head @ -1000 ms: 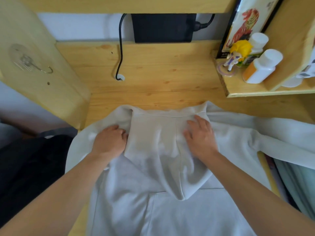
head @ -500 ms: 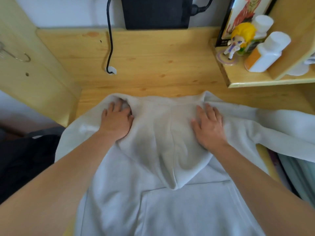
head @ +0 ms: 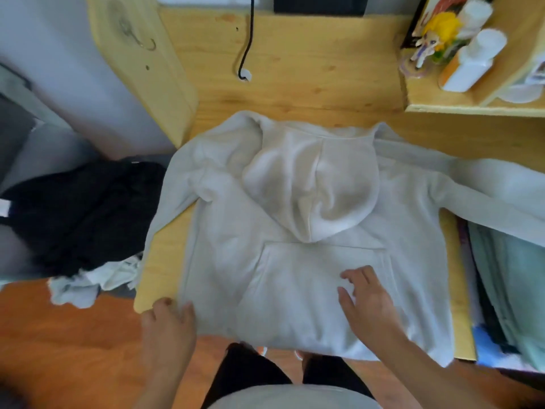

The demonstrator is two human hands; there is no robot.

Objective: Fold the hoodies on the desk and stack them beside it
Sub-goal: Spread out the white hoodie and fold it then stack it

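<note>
A light grey hoodie (head: 236, 231) lies front up on the wooden desk (head: 295, 69), its hood (head: 312, 184) folded down over the chest and touching the kangaroo pocket (head: 295, 278). One sleeve runs off to the right; the other hangs over the desk's left edge. My left hand (head: 168, 323) rests at the hoodie's near left hem corner, fingers on the fabric edge. My right hand (head: 365, 299) lies flat and open on the pocket's right side.
A pile of dark and pale clothes (head: 79, 214) sits left of the desk. A black cable (head: 247, 48) drops to the desk's back. A side shelf (head: 472, 107) at the right holds a figurine (head: 433, 36) and bottles (head: 474, 60). More fabric (head: 510, 278) lies at the right edge.
Both hands left the hood and shoulders and came back to the near hem and pocket. The view pulled back, showing the whole hoodie and the floor.
</note>
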